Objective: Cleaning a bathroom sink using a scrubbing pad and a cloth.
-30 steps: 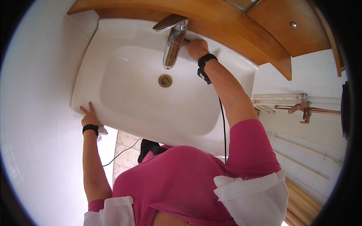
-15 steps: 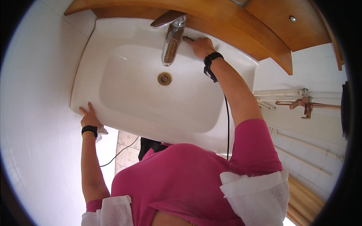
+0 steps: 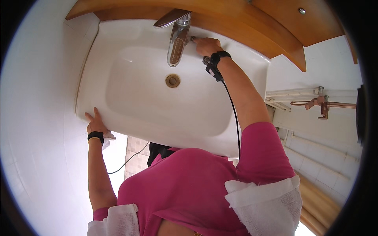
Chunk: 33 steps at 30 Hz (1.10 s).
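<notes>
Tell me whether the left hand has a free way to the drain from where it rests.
Probably yes: the left hand rests on the sink's front rim, and the basin between it and the drain holds nothing.

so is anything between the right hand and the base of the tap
Nothing visible: the right hand is already against the base of the tap, at the back rim of the sink.
</notes>
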Each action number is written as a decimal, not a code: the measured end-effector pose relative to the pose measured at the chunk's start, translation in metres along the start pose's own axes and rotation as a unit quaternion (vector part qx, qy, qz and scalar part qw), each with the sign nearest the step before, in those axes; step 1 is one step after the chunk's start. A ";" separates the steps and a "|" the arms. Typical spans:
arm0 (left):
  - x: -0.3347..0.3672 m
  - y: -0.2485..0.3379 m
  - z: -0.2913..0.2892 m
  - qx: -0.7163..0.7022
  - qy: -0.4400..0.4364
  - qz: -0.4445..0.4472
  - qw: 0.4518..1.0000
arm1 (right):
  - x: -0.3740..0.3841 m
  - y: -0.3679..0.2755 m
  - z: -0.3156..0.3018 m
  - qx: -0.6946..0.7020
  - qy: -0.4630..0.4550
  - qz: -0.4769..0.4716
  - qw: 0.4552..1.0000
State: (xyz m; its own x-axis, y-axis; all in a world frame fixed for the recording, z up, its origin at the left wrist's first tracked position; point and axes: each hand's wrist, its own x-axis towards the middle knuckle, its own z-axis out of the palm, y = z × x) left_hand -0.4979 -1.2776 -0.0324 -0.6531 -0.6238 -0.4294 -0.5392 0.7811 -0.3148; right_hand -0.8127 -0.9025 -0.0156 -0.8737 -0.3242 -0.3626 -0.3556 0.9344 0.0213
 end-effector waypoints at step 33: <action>-0.003 0.005 -0.007 0.004 -0.007 0.005 1.000 | -0.009 -0.020 0.003 0.022 -0.011 -0.015 1.000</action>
State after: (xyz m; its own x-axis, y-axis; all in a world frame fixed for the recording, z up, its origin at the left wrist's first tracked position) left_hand -0.5023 -1.2723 -0.0264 -0.6509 -0.6155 -0.4444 -0.5283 0.7876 -0.3172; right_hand -0.7974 -0.9176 -0.0153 -0.8553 -0.3496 -0.3823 -0.3665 0.9299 -0.0306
